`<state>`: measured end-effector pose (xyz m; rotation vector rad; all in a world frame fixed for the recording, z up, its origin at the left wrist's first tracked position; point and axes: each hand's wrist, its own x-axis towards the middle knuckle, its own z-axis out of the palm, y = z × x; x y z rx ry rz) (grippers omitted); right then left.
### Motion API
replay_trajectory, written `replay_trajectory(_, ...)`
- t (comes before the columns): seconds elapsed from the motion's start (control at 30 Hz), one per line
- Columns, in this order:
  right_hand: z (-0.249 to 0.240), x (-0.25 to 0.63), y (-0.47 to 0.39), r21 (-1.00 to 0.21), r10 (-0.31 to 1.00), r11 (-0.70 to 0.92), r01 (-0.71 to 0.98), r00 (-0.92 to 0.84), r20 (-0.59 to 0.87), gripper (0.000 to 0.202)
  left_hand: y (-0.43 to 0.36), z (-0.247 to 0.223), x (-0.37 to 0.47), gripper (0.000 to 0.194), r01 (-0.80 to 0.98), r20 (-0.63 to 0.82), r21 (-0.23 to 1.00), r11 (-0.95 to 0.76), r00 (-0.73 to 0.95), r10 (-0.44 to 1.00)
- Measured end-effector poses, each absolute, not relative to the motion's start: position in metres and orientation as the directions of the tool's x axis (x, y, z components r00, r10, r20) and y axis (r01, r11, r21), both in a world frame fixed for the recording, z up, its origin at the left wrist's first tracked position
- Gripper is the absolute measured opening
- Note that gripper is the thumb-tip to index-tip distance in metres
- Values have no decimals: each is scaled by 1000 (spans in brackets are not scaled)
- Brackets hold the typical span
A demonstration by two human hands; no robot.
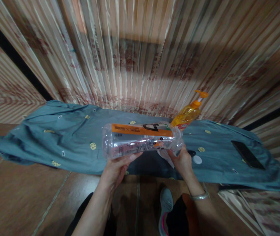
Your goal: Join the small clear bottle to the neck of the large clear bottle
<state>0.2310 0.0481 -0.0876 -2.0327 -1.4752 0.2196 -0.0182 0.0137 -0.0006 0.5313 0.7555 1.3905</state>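
Pump bottle (pixel 188 113) behind right end of container (pixel 135 141). On table (pixel 73 141): phone (pixel 247 154) far right; disc (pixel 197 159) between container and phone.

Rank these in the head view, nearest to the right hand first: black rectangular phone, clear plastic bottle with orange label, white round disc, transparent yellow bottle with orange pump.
From the right hand:
1. Clear plastic bottle with orange label: in its grip.
2. White round disc: just right.
3. Transparent yellow bottle with orange pump: beyond the clear bottle.
4. Black rectangular phone: farther right.
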Motion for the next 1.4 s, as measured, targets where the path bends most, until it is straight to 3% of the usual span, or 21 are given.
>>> replay_trajectory(0.73,-88,231,48,-571,909,-180,801,357,215,51,15,-3,-19,46,-674,-174,725,141,19,985)
replay_trajectory(1.4,-87,232,48,-556,906,-190,809,363,218,54,14,-3,-20,35,-661,-166,736,148,36,985)
